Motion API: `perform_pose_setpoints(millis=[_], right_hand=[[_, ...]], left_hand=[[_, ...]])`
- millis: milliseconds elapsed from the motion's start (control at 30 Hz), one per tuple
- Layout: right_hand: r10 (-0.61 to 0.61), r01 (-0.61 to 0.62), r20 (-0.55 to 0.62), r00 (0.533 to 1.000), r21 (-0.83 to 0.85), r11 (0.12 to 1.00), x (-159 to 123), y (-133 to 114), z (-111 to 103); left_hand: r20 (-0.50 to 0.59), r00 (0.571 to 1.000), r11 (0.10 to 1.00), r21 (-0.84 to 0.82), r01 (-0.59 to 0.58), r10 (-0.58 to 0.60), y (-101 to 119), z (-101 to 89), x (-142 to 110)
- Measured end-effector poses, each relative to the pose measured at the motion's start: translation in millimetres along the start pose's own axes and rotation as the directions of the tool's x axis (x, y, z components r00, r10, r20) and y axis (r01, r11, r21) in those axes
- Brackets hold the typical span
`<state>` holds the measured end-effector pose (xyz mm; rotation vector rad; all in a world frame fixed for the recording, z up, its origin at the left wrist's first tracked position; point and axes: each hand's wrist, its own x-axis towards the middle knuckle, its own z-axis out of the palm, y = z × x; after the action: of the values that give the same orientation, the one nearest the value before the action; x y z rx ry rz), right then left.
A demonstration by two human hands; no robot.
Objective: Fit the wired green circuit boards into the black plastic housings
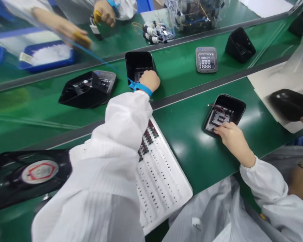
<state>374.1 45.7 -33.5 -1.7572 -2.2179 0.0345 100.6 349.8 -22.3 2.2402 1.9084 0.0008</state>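
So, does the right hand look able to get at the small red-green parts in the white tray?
Probably yes: only green tabletop and tray rim show between the right hand, at an open black case, and the parts beside the white left sleeve.

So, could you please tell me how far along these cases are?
Parts already look fitted in the bench case; the right hand is inside it, the left hand at the belt case. Apparently left: the loose plug and both open cases.
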Motion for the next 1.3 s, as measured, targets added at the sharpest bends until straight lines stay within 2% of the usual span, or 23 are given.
perform_pose_setpoints(millis=[100, 167, 267, 400, 500, 633, 767, 867, 1000, 1100, 1200, 1300], right_hand=[[0.086, -0.086, 0.01, 0.996, -0.01, 0.996, 20, 20, 1], [0.144, -0.144, 0.009, 0.989, -0.025, 0.989, 35, 29, 1], [0.166, -0.165, 0.028, 0.986, -0.036, 0.986, 53, 36, 4], [0.167, -0.167, -0.007, 0.986, -0.032, 0.985, 63, 43, 16], [0.161, -0.163, -0.076, 0.984, -0.029, 0.986, 64, 49, 27], [0.172, -0.178, -0.104, 0.979, -0.045, 0.983, 71, 57, 32], [0.163, -0.166, -0.056, 0.985, -0.044, 0.985, 88, 68, 24], [0.159, -0.162, -0.089, 0.983, -0.036, 0.986, 92, 71, 13], [0.149, -0.156, -0.193, 0.97, -0.018, 0.988, 75, 57, -6], [0.098, -0.089, -0.258, 0.961, 0.044, 0.995, 51, 37, -19], [0.107, -0.06, -0.27, 0.957, 0.177, 0.982, 26, 20, -30], [0.189, -0.086, -0.288, 0.939, 0.336, 0.938, 8, 7, -37]], left_hand=[[-0.032, 0.994, 0.995, 0.021, 0.102, -0.101, -9, -8.9, -21], [-0.107, 0.993, 0.999, 0.005, 0.048, -0.047, -8, -14.7, -47], [-0.199, 0.979, 0.999, 0.035, -0.034, 0.04, 5, -20.6, -102], [-0.227, 0.962, 0.984, 0.129, -0.127, 0.153, 33, -25.2, -187], [-0.194, 0.933, 0.947, 0.172, -0.271, 0.302, 54, -25.0, -242], [-0.026, 0.859, 0.845, 0.198, -0.497, 0.511, 75, -13.9, -290], [0.123, 0.734, 0.71, 0.192, -0.678, 0.668, 89, 9.4, -305], [0.132, 0.683, 0.665, 0.159, -0.73, 0.718, 97, 27.9, -302], [0.029, 0.691, 0.681, 0.151, -0.717, 0.722, 108, 37.8, -295], [-0.062, 0.706, 0.704, 0.181, -0.687, 0.705, 106, 28.3, -296], [-0.089, 0.724, 0.725, 0.193, -0.661, 0.684, 80, 11.4, -302], [-0.092, 0.784, 0.78, 0.222, -0.585, 0.614, 30, -0.6, -307]])
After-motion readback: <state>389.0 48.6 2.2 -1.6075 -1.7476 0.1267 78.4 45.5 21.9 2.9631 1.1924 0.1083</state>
